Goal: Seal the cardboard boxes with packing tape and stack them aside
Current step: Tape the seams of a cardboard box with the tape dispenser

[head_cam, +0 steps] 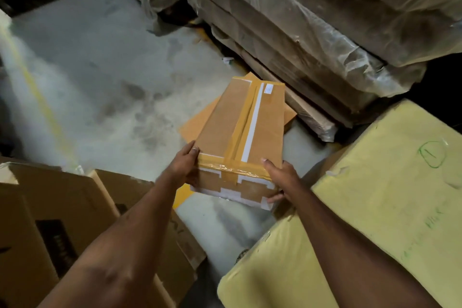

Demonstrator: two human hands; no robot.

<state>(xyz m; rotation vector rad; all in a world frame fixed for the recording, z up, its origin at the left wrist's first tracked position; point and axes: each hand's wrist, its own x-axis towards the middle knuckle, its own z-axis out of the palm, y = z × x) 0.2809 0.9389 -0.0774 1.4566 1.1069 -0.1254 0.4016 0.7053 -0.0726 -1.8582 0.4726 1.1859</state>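
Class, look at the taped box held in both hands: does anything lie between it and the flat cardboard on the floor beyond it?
Nothing visible does. The taped box hangs directly over the flat cardboard, gripped by left hand and right hand.

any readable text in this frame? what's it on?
White label on the taped box: print too small to read.
Dark print on the brown carton: blurred, unreadable.
Green handwriting and circled mark on the yellow package: illegible.
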